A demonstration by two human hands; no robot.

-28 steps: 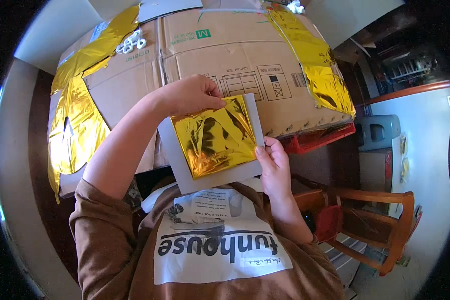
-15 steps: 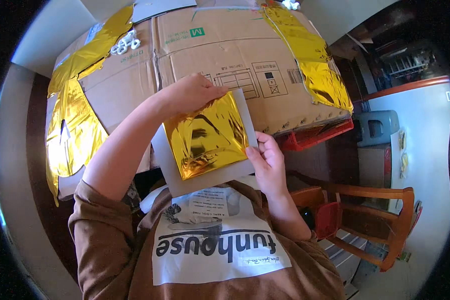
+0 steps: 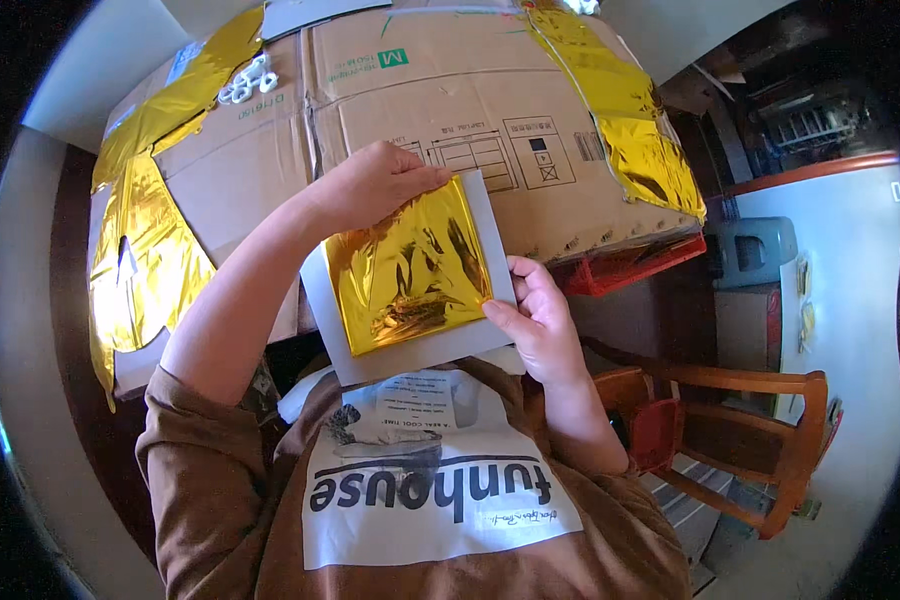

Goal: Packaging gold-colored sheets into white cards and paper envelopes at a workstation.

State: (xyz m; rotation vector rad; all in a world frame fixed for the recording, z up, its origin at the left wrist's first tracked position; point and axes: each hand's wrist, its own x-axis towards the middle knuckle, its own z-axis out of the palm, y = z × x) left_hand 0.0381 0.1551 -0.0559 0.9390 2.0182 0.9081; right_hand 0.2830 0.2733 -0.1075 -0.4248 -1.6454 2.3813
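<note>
A square of shiny gold foil (image 3: 415, 270) lies over a grey card (image 3: 420, 355), tilted in front of my chest. Along the far edge, my left hand (image 3: 380, 188) is closed, its fingertips at the foil's upper right corner. Its forearm crosses over the left side of the card. My right hand (image 3: 535, 325) pinches the card's right edge, thumb on top at the foil's border and the other fingers behind. Creases and bright reflections run over the foil, while a grey margin of card shows on the left, right and near sides.
Ahead is a table covered with flattened brown cardboard (image 3: 400, 110). Gold foil sheets drape over its left (image 3: 155, 260) and right (image 3: 650, 165) sides. White ring-shaped pieces (image 3: 250, 80) lie at far left. A red crate (image 3: 635, 265), wooden chair (image 3: 740, 410) and grey-blue stool (image 3: 755, 250) stand right.
The card and foil have shifted slightly left and away from me with both hands. Creases and reflections on the foil look different. Both hands keep their grip.
</note>
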